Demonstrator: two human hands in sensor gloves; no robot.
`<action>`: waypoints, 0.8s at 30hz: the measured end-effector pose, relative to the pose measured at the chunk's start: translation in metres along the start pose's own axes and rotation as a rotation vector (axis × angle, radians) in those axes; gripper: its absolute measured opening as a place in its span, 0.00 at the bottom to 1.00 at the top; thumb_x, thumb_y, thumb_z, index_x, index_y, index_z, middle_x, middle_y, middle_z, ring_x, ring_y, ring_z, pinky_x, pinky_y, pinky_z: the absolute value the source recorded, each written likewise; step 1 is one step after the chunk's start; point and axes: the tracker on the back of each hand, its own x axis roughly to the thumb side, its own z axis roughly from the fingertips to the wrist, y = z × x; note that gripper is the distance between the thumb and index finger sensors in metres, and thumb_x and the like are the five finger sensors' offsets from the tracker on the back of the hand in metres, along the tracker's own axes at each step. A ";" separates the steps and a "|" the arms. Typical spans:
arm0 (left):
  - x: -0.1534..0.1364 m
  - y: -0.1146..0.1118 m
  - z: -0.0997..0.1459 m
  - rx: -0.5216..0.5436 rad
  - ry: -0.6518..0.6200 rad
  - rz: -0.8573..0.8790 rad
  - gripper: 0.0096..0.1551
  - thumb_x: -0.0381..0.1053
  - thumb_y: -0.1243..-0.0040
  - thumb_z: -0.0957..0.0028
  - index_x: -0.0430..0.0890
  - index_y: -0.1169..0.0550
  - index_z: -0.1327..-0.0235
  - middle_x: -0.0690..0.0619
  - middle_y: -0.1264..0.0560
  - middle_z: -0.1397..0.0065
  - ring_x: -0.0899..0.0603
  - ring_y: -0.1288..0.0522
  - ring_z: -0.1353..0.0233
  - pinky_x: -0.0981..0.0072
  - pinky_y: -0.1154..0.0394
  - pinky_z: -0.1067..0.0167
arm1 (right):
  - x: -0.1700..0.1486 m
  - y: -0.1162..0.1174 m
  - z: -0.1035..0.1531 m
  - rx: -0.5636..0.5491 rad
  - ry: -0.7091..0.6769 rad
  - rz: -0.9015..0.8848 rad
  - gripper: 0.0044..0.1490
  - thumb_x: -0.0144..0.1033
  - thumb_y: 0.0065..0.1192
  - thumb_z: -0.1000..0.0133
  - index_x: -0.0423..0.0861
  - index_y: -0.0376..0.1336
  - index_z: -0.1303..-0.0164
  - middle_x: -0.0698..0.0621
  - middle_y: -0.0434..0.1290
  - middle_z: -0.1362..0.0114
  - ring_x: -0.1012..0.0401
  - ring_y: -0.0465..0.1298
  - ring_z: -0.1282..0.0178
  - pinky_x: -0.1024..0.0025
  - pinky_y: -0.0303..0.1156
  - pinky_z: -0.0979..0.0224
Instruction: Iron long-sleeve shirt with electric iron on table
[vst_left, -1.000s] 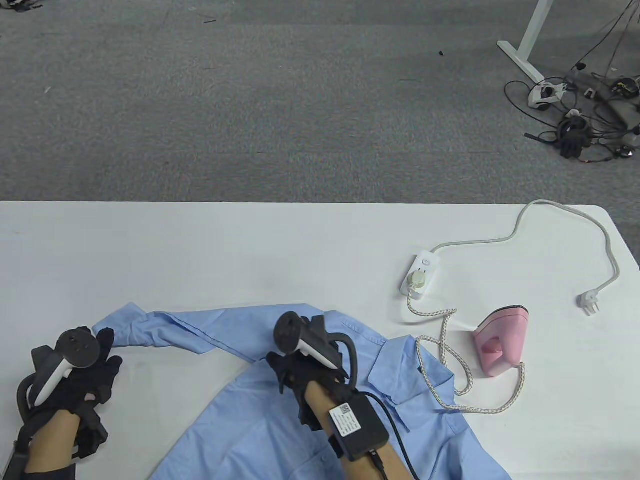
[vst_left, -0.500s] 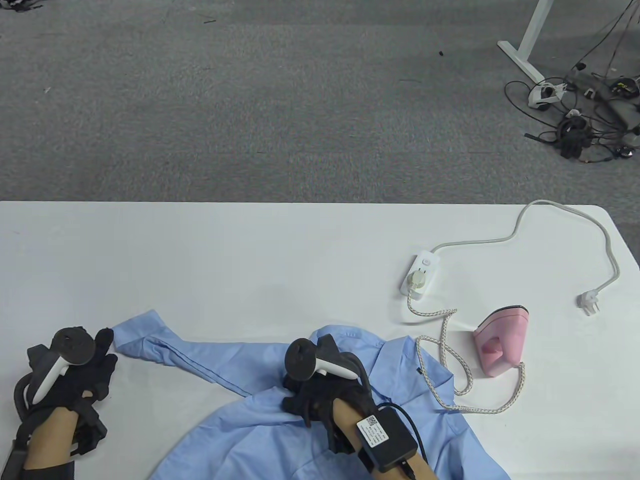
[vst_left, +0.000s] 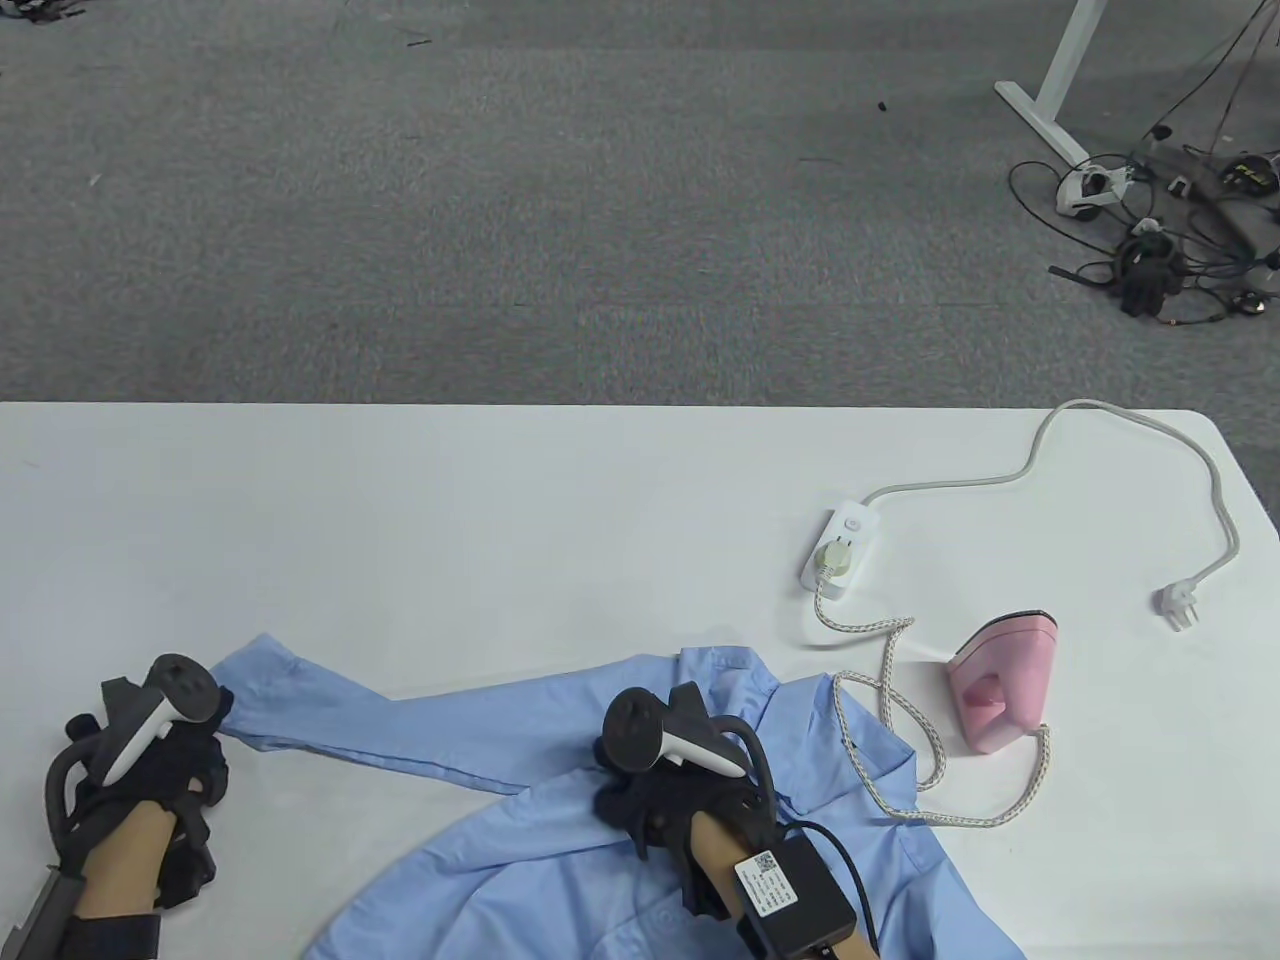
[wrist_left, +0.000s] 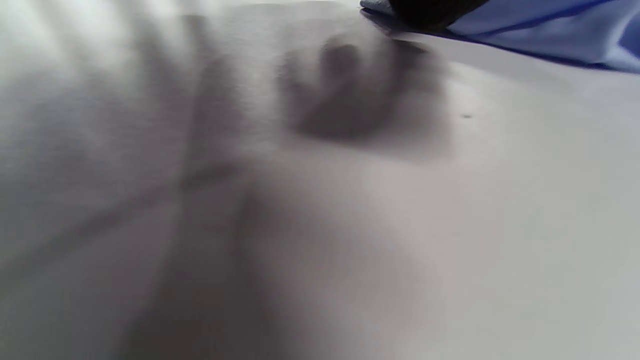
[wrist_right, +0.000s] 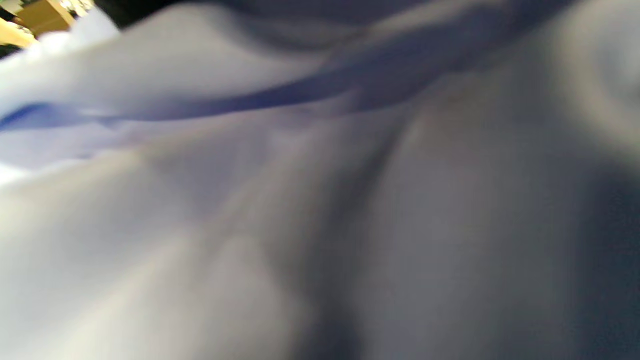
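Left hand, table view: the left hand (vst_left: 160, 775) sits at the lower left of the frame, gripping the cuff end of the sleeve (vst_left: 330, 720); its fingers are under the tracker, so how tightly they curl is hard to see.
Right hand, table view: the right hand (vst_left: 670, 790) presses on the shirt (vst_left: 560, 880) near the shoulder, low and centre; whether the fingers lie flat or bunch the cloth I cannot tell.
Change, table view: over the last second both hands have drawn toward the bottom edge, and the sleeve that lay crumpled and folded now runs out as one fairly straight band from left hand to shoulder.
Iron, table view: the pink iron (vst_left: 1003, 690) stands untouched at the right, its cord (vst_left: 900, 700) trailing across the collar to the power strip (vst_left: 838, 550).
Left wrist view: blurred white table (wrist_left: 320, 225); a dark fingertip on blue cloth at the top edge.
Right wrist view: only blurred blue fabric, no fingers to make out.
Meaning: the sleeve looks nearly laid out; ironing itself has not begun, and the cord on the shirt probably needs clearing first.
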 end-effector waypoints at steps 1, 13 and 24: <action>-0.002 -0.001 0.000 -0.015 0.014 0.010 0.33 0.56 0.54 0.45 0.71 0.47 0.26 0.57 0.67 0.14 0.42 0.73 0.15 0.37 0.76 0.29 | -0.002 0.000 -0.002 0.003 0.013 -0.012 0.43 0.53 0.54 0.48 0.54 0.44 0.26 0.49 0.38 0.20 0.44 0.37 0.20 0.31 0.43 0.31; -0.009 0.014 0.024 0.142 0.149 0.035 0.38 0.66 0.56 0.48 0.53 0.32 0.24 0.49 0.52 0.11 0.35 0.61 0.13 0.34 0.68 0.26 | -0.020 -0.024 -0.006 -0.163 0.130 -0.062 0.34 0.52 0.57 0.49 0.45 0.63 0.38 0.44 0.56 0.25 0.41 0.53 0.22 0.28 0.51 0.32; 0.026 -0.007 0.004 -0.097 -0.267 0.039 0.38 0.63 0.57 0.47 0.71 0.55 0.25 0.62 0.67 0.14 0.48 0.76 0.16 0.41 0.81 0.31 | -0.012 -0.035 -0.011 -0.240 0.276 -0.100 0.54 0.61 0.53 0.50 0.42 0.42 0.23 0.36 0.39 0.21 0.34 0.47 0.22 0.28 0.53 0.33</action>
